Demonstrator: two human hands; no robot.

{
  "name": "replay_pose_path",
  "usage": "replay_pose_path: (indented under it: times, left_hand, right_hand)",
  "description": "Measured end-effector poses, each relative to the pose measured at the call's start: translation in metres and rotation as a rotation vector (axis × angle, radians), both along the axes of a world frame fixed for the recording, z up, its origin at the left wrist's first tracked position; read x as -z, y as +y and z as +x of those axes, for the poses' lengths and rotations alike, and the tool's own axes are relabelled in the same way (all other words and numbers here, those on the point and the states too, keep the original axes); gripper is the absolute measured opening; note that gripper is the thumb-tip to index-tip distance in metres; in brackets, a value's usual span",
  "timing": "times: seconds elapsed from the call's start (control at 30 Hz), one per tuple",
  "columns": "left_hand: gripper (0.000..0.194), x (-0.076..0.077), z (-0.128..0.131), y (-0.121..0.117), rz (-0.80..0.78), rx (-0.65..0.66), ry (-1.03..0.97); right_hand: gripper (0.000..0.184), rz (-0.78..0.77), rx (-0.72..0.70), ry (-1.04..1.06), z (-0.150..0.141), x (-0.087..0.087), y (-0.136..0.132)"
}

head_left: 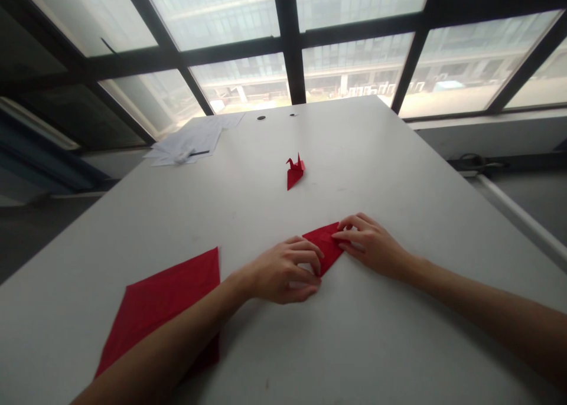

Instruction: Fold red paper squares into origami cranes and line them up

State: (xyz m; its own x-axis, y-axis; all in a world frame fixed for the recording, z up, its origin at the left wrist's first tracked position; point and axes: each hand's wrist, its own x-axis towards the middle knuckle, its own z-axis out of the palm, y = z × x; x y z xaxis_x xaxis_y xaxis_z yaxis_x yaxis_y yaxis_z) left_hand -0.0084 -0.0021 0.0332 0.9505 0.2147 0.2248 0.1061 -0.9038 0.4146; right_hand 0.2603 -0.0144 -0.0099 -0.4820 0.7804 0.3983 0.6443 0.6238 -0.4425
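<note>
A small folded piece of red paper [325, 239] lies on the white table between my two hands. My left hand [287, 269] has its fingers curled over the left part of this paper, with the thumb at its near corner. With bent fingers, my right hand [370, 239] grips the right edge of the same paper and covers its corner. Farther out stands a red origami crane [295, 172]. A larger red paper sheet [163, 293] lies on the left, partly hidden under my left forearm.
White printed papers [190, 139] with a dark pen [199, 153] are spread at the far left of the table [248, 198]. Two small round fittings sit near the back edge. Windows with dark frames [290, 45] rise behind it. A dark cable [481, 162] is beyond the right edge.
</note>
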Motion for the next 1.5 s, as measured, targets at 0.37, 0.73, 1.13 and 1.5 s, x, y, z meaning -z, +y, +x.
replay_pose_path:
  times: [0.37, 0.73, 1.13, 1.5]
  left_hand:
    - [0.049, 0.009, 0.011, -0.006, 0.039, -0.015, 0.067]
    - [0.052, 0.011, 0.009, -0.005, 0.050, -0.017, 0.098]
    - [0.051, 0.011, 0.009, -0.005, 0.025, -0.028, 0.091]
    - [0.049, 0.011, 0.004, 0.001, -0.023, -0.048, 0.008]
  right_hand:
    - [0.019, 0.024, 0.057, -0.029, 0.003, -0.001, 0.001]
    - [0.059, 0.092, 0.036, -0.395, 0.017, -0.002, -0.026]
    - [0.082, 0.098, 0.096, -0.408, 0.018, 0.002, -0.044]
    - [0.078, -0.023, -0.128, -0.471, 0.011, -0.002, -0.038]
